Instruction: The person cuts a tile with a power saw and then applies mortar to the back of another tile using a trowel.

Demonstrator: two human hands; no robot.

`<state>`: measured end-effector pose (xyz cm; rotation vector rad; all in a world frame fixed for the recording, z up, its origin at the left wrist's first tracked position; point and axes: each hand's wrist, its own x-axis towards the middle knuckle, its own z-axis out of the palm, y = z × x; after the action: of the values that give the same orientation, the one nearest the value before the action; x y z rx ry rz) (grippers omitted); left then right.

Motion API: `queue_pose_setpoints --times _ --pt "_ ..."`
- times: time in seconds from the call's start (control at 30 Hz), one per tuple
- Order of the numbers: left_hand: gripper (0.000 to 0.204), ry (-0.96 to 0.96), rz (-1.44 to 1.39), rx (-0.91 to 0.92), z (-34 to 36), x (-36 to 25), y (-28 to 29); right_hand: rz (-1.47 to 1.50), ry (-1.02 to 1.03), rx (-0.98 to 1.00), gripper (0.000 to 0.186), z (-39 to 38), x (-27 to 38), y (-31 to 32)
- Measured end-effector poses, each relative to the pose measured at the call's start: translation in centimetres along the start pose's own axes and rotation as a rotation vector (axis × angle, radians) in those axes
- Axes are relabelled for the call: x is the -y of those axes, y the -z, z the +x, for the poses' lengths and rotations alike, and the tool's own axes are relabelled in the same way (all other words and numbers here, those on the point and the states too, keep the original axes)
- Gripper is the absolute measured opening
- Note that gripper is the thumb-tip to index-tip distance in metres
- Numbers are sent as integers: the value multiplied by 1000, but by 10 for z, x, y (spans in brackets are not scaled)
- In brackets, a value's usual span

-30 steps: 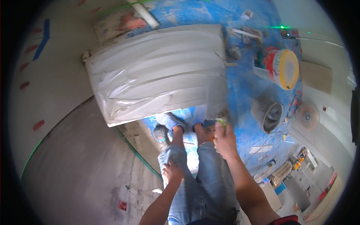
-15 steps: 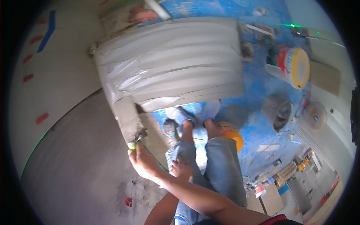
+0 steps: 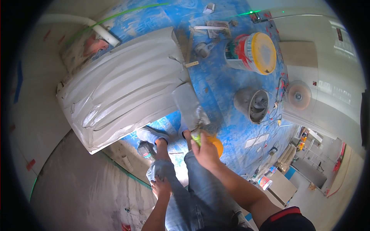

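Note:
My right hand is closed around the green handle of a trowel with a flat, rectangular metal blade. The blade lies at the near right corner of a large slab coated with smooth grey mortar in long ridged bands; whether it touches the coat I cannot tell. Some mortar clings to the blade near the handle. My left hand rests on my left knee with the fingers spread, holding nothing. By my left foot stands a dark power tool, partly hidden by my leg.
A tipped bucket with a yellow bottom and a grey mortar bucket stand to the right on blue floor sheeting. A white pipe lies beyond the slab. A round fan is farther right; a grey wall rises at left.
My right hand has carried the trowel from the slab's near left edge, across my left arm, to its right corner. My left hand stays on the knee. The view has turned right.

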<state>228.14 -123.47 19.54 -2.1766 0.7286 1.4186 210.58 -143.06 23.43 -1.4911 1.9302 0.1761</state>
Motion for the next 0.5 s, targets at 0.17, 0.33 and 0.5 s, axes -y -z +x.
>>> queue_pose_setpoints --times 0.17,0.33,0.5 --pt "54 28 45 -34 -4 -14 -7 649 -120 -2 30 31 -39 6" --pt "55 24 88 -79 -11 -24 -11 1389 -411 127 27 59 -16 -8" --pt "56 13 129 -101 -14 -48 -21 1368 -480 59 32 55 -84 -13"
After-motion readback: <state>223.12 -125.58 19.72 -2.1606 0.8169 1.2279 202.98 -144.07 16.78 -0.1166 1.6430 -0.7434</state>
